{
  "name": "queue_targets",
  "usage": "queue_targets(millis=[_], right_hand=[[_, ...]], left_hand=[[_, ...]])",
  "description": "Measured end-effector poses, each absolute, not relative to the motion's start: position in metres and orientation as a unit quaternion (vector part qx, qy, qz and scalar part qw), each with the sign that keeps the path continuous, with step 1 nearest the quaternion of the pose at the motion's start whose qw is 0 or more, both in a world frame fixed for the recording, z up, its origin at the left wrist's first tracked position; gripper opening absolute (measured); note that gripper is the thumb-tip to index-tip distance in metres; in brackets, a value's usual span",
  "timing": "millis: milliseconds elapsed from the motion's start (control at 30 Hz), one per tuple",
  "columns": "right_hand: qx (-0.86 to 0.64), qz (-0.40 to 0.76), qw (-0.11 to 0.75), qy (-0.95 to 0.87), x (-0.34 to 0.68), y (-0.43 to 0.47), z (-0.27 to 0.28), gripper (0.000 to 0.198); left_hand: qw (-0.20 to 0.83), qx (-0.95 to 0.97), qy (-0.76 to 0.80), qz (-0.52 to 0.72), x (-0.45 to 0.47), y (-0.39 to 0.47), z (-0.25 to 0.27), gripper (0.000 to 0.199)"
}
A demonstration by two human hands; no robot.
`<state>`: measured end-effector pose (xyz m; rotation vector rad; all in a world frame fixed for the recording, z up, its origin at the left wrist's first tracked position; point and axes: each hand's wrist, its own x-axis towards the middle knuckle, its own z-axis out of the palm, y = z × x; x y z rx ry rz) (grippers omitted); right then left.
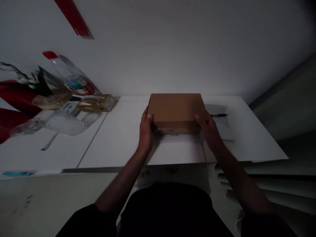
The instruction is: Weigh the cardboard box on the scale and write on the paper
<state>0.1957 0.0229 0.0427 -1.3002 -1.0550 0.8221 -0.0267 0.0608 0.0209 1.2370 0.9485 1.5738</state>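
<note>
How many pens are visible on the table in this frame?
1. A black pen lies on the printed sheet just right of the cardboard box, beyond the right hand. Others could be hidden behind the box or among the clutter at the left.

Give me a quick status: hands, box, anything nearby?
Left hand and right hand grip box sides. Box on table. Pen beside it.
</note>
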Motion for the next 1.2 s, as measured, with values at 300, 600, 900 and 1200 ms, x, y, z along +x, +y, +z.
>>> queue_targets(millis=[300, 600, 900, 1200], right_hand=[[-0.55, 0.363, 0.592, -0.464, 0.197, 0.025, 0.039, 0.076], [-0.506, 0.15, 0.674, -0.517, 0.204, 0.005, 0.066, 0.047], [-0.28, 0.431, 0.406, -0.755, 0.17, -0.026, 0.084, 0.043], [-0.125, 0.699, 0.291, -0.641, 0.145, -0.007, 0.045, 0.045]], left_hand=[[0.426, 0.499, 0.43, 0.62, -0.033, 0.061, 0.012, 0.057], [0.171, 0.608, 0.283, 0.722, -0.036, 0.032, 0.053, 0.045], [0.423, 0.845, -0.098, 0.313, -0.017, -0.016, 0.084, 0.038], [0.496, 0.866, 0.027, 0.057, -0.009, -0.009, 0.034, 0.043]])
